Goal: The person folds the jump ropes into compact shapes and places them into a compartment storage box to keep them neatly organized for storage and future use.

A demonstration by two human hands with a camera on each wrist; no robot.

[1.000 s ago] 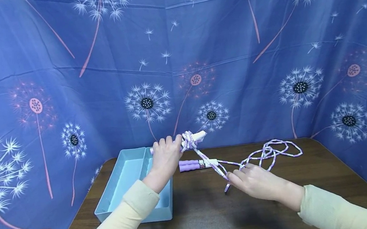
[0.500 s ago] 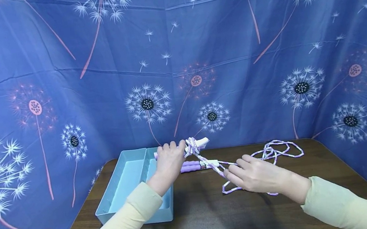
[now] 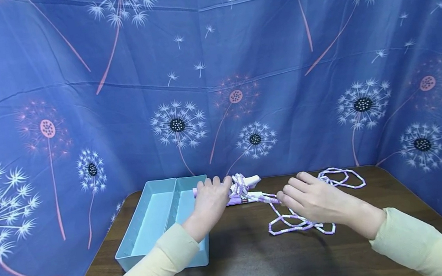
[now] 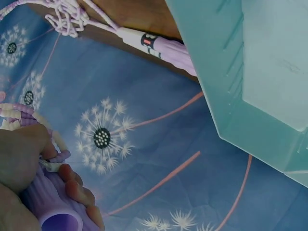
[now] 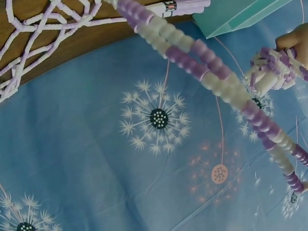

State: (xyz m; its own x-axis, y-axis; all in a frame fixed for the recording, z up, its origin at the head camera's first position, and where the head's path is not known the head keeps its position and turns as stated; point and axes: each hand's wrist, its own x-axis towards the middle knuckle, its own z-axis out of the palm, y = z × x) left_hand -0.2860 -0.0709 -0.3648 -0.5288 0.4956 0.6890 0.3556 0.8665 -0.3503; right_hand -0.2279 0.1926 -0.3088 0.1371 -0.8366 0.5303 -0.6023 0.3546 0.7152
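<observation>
- Beside the tray (image 3: 152, 215), your left hand (image 3: 211, 199) curls round a handle (image 4: 53, 197): hold steady.
- Farther right, your right hand (image 3: 317, 197) perhaps pinches the rope (image 5: 228, 91): keep tension.

My head cam looks forward and down; both wrist cams sit closer, upside-down, all catching that light-blue rectangular plastic tray (image 3: 152, 218).

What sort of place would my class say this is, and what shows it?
Probably a curtained-off tabletop workspace: a blue dandelion-print fabric backdrop hangs behind and to both sides of a dark brown wood-grain table, which bears a light-blue rectangular divided tray.
</observation>
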